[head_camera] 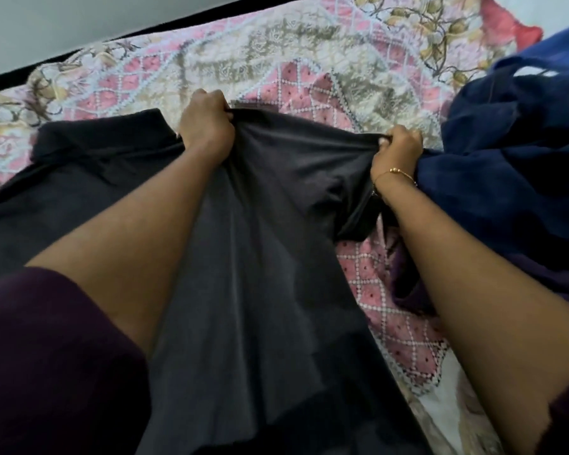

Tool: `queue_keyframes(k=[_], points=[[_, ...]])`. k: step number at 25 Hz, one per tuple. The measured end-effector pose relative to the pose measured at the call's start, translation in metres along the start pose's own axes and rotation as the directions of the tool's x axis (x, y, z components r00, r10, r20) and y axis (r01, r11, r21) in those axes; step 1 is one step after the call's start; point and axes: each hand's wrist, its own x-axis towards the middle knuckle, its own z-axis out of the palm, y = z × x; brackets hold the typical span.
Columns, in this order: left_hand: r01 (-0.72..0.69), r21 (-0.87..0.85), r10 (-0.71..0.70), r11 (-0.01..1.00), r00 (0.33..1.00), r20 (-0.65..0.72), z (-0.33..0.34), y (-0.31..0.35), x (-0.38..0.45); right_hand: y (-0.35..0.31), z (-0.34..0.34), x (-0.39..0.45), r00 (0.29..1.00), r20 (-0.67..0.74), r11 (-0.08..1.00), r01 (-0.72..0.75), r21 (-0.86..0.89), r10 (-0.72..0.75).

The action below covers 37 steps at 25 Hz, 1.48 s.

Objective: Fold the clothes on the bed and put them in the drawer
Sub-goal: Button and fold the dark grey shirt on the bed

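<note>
A dark grey T-shirt (260, 244) lies spread on the bed (276, 57), running from the middle of the bed down toward me. My left hand (206, 121) grips its top edge near the middle, fingers curled into the cloth. My right hand (396, 149), with a thin gold bracelet at the wrist, pinches the same edge further right, so the cloth is stretched taut between both hands. One sleeve of the T-shirt lies flat at the left.
A heap of navy blue clothes (513, 159) lies at the right, touching the T-shirt by my right hand. The bedspread is pink and cream with a floral pattern. A black bed edge (79, 54) runs along the far side, with a pale wall behind.
</note>
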Motion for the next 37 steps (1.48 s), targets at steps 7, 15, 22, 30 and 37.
queue_keyframes(k=[7, 15, 22, 30, 37], points=[[-0.422, 0.182, 0.448, 0.888, 0.884, -0.134, 0.031, 0.011, -0.067, 0.010, 0.009, 0.011, 0.970, -0.021, 0.949, -0.232, 0.215, 0.242], [-0.368, 0.133, 0.336, 0.920, 0.917, 0.215, 0.023, -0.007, -0.057, 0.011, -0.004, -0.001, 0.913, 0.044, 0.813, -0.381, 0.440, 0.405], [-0.095, 0.250, 0.047, 0.964, 0.981, 0.188, -0.008, -0.031, 0.013, 0.035, 0.000, -0.004, 0.968, 0.100, 0.820, -0.248, 0.515, 0.231], [-0.120, 0.317, 0.147, 0.941, 0.987, -0.063, 0.002, -0.025, 0.003, 0.044, 0.013, 0.008, 0.965, -0.059, 0.865, -0.200, 0.461, 0.254], [-0.635, 0.085, 0.568, 0.768, 0.736, 0.368, 0.021, -0.001, -0.064, 0.032, 0.003, 0.006, 0.931, -0.102, 0.845, -0.266, 0.464, 0.349]])
